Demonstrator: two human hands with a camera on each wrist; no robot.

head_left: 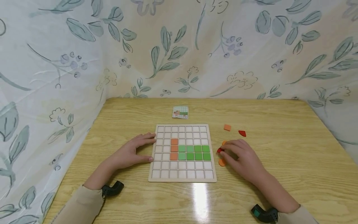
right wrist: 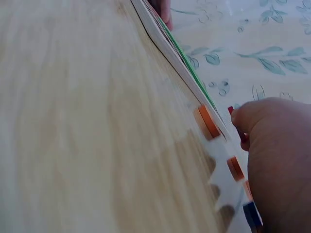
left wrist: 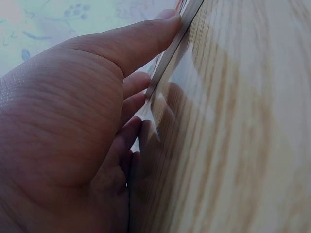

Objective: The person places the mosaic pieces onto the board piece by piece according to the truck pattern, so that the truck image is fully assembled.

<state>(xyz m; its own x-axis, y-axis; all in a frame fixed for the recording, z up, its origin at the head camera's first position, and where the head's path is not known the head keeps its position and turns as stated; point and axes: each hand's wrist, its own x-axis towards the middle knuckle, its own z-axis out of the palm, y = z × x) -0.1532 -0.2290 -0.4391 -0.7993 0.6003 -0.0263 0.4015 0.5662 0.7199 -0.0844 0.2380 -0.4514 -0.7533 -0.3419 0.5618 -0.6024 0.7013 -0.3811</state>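
On a table (head_left: pixel 134 205), a gridded board (head_left: pixel 182 180) holds orange and green tiles (head_left: pixel 190 156); the left hand (head_left: pixel 128 154), fingers extended, touches its edge. The right hand (head_left: pixel 246 160) pinches a red piece (head_left: pixel 219 150).

The grid board (head_left: pixel 182 180) is lying on the surface (head_left: pixel 134 121). Tiles (head_left: pixel 190 156) are lying in the board's three middle rows, reaching its right-hand column. The card (head_left: pixel 180 112) is lying behind the board. The left hand (head_left: pixel 127 154) is touching the board's left edge. Just right of the board, two discs (head_left: pixel 222 162) are lying and the right hand (head_left: pixel 245 160) is holding a piece (head_left: pixel 219 150). A loose tile (head_left: pixel 227 127) is lying right of the board's right rear corner; a wedge (head_left: pixel 242 133) is lying farther right.
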